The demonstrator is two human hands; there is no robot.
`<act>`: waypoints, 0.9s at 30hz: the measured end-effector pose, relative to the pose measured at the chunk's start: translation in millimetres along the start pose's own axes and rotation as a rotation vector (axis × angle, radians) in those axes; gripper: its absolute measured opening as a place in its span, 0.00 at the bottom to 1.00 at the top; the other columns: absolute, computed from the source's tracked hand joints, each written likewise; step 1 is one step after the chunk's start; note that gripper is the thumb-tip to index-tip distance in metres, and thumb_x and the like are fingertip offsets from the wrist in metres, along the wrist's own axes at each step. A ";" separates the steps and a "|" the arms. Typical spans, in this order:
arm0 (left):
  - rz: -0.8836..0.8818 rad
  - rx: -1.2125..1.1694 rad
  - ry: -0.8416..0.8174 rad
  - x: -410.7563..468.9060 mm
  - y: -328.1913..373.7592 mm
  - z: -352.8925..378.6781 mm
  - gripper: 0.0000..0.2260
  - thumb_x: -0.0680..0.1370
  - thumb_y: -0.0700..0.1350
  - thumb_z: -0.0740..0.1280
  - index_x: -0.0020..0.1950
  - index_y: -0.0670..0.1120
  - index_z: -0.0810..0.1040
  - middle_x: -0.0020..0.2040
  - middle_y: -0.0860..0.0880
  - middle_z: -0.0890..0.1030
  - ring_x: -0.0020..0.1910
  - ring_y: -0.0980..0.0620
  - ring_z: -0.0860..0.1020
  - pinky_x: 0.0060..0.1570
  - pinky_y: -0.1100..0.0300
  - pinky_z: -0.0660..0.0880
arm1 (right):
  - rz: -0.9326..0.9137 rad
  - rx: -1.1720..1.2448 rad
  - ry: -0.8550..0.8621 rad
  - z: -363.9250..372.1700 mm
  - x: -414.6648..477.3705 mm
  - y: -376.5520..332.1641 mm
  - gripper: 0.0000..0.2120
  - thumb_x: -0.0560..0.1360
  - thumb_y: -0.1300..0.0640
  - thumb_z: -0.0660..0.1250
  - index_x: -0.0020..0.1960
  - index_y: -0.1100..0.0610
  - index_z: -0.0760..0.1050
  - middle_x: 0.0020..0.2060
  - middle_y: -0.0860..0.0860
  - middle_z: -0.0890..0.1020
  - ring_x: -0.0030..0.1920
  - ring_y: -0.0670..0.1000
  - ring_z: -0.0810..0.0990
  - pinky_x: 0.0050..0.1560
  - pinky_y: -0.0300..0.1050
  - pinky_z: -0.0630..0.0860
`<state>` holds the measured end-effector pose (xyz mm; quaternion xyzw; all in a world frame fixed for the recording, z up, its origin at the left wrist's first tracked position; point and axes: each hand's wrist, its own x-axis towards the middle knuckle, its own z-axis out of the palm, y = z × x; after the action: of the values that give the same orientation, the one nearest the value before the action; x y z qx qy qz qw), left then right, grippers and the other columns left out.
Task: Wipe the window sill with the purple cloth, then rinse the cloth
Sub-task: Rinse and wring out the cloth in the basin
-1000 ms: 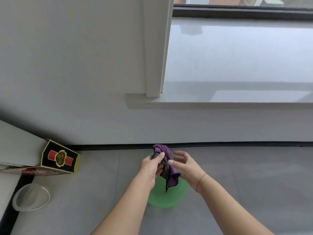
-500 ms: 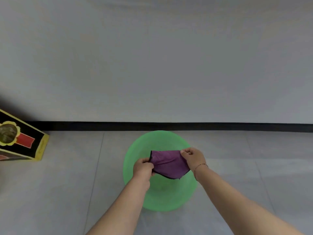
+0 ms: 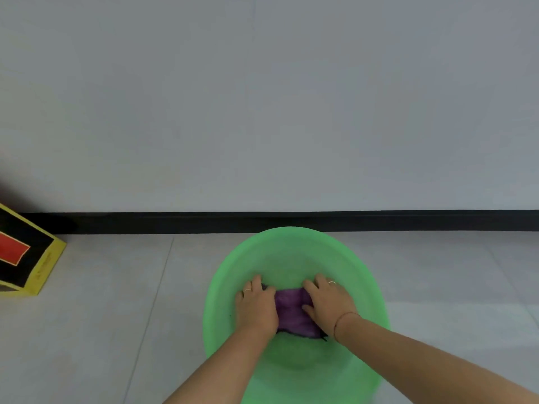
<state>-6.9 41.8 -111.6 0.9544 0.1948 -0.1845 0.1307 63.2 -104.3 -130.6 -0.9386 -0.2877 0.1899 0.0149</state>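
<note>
Both forearms reach forward and down into a green basin (image 3: 294, 246) that stands on the grey tiled floor (image 3: 110, 301), just in front of the black skirting strip (image 3: 291, 221) at the foot of the wall (image 3: 262, 97). The left hand (image 3: 256, 309) lies palm down on the left part of the purple cloth (image 3: 291, 310), fingers extended and close together, pressing flat rather than gripping. The right hand (image 3: 329, 304) lies palm down on the right part of the cloth, fingers slightly spread, thumb laid against the fabric; whether the fingertips curl around an edge cannot be told. The cloth sits bunched between and under the two hands, low inside the basin (water is not clearly discernible).

Count: one basin, one cloth, two hands, one ring on each hand, one thin cord on the right wrist, and one black, red and yellow box (image 3: 26, 258), cut off by the left edge and well apart from the basin.

Compared with half a second ago: the cloth was then held stretched in the air above the basin, one corner pinched in each hand. It is now down inside the basin with both hands flat on it. The basin fills more of the view and sits lower in it, and less of the box shows.
</note>
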 end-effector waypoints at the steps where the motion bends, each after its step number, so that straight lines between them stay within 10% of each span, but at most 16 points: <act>1: -0.020 0.004 -0.018 -4.0 -2.3 3.2 0.15 0.76 0.43 0.61 0.62 0.50 0.73 0.68 0.45 0.65 0.67 0.45 0.65 0.64 0.53 0.64 | 0.066 -0.005 -0.014 0.4 -2.0 -1.5 0.16 0.77 0.48 0.60 0.62 0.53 0.66 0.59 0.53 0.71 0.56 0.56 0.74 0.52 0.48 0.71; 7: -0.537 -1.156 -0.217 -16.0 9.0 -3.7 0.12 0.73 0.38 0.63 0.55 0.35 0.76 0.49 0.37 0.78 0.44 0.41 0.78 0.41 0.52 0.76 | 0.473 0.725 -0.071 -8.5 -12.1 -33.5 0.12 0.80 0.53 0.58 0.58 0.59 0.71 0.55 0.56 0.79 0.55 0.57 0.78 0.53 0.44 0.72; 10: -0.645 -1.676 -0.450 -14.5 22.5 -9.7 0.18 0.79 0.53 0.58 0.46 0.40 0.80 0.36 0.40 0.82 0.36 0.45 0.79 0.36 0.56 0.76 | 0.404 1.026 0.031 -27.2 -22.4 -60.4 0.08 0.80 0.53 0.58 0.51 0.57 0.72 0.48 0.54 0.79 0.49 0.53 0.76 0.49 0.41 0.70; 15: -0.631 -1.762 -0.289 -10.1 18.3 -17.7 0.22 0.84 0.47 0.46 0.33 0.47 0.69 0.19 0.51 0.74 0.16 0.60 0.72 0.21 0.67 0.70 | 0.133 1.086 0.210 -50.6 -60.7 -100.9 0.12 0.78 0.46 0.60 0.37 0.46 0.69 0.31 0.42 0.75 0.35 0.43 0.73 0.35 0.32 0.67; 18: -0.543 -1.712 -0.254 -20.9 32.6 -21.4 0.19 0.84 0.46 0.45 0.35 0.47 0.62 0.30 0.49 0.69 0.25 0.58 0.72 0.26 0.67 0.70 | 0.118 0.820 0.273 -51.5 -57.3 -99.7 0.14 0.79 0.42 0.54 0.42 0.47 0.71 0.36 0.48 0.80 0.39 0.49 0.78 0.40 0.44 0.72; 23: -0.546 -1.700 -0.443 -13.4 48.2 -29.9 0.16 0.77 0.56 0.64 0.41 0.43 0.79 0.31 0.45 0.82 0.29 0.48 0.80 0.33 0.60 0.76 | 0.265 0.495 0.230 -42.4 -16.0 -55.6 0.20 0.81 0.42 0.47 0.53 0.51 0.74 0.44 0.53 0.83 0.45 0.55 0.81 0.44 0.46 0.76; 27: -0.562 -1.593 -0.343 -10.8 46.5 -21.4 0.10 0.79 0.45 0.60 0.41 0.42 0.75 0.41 0.41 0.79 0.40 0.44 0.78 0.42 0.52 0.77 | 0.280 0.312 0.134 -30.5 -3.3 -25.6 0.17 0.82 0.45 0.49 0.52 0.55 0.70 0.45 0.53 0.82 0.42 0.54 0.79 0.41 0.44 0.73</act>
<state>9.8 3.8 -79.8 0.4536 0.4728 -0.1600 0.7383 58.1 -82.2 -97.7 -0.9662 -0.1200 0.1696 0.1524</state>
